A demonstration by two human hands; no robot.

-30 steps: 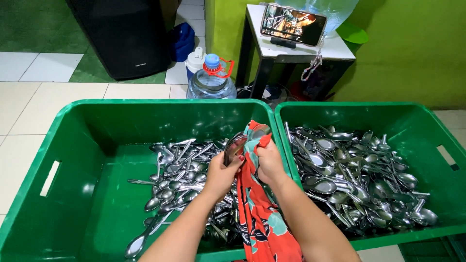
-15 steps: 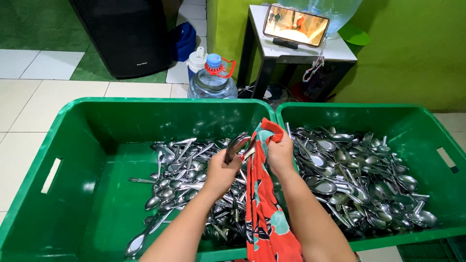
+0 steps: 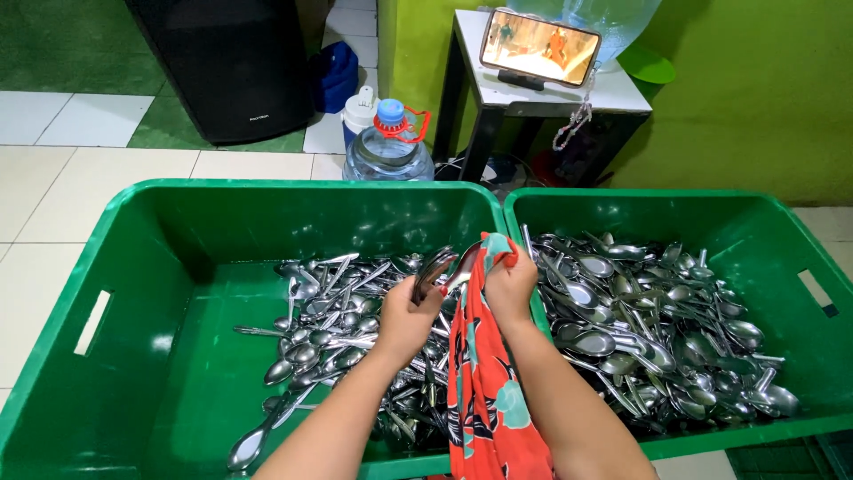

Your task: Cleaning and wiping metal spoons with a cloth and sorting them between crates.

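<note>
Left hand (image 3: 404,316): grip clamped on spoons (image 3: 435,267), raised above left crate (image 3: 115,267) rim. Right hand (image 3: 508,286): grip clamped on cloth (image 3: 484,373), pressed against them for wiping.

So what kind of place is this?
Probably a home or small kitchen's washing-up spot on a tiled floor: two green crates of spoons, a water jug, a phone playing video.

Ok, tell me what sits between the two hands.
In the head view, the left hand grips a bunch of spoons; between it and the right hand hangs the red flowered cloth.
</note>
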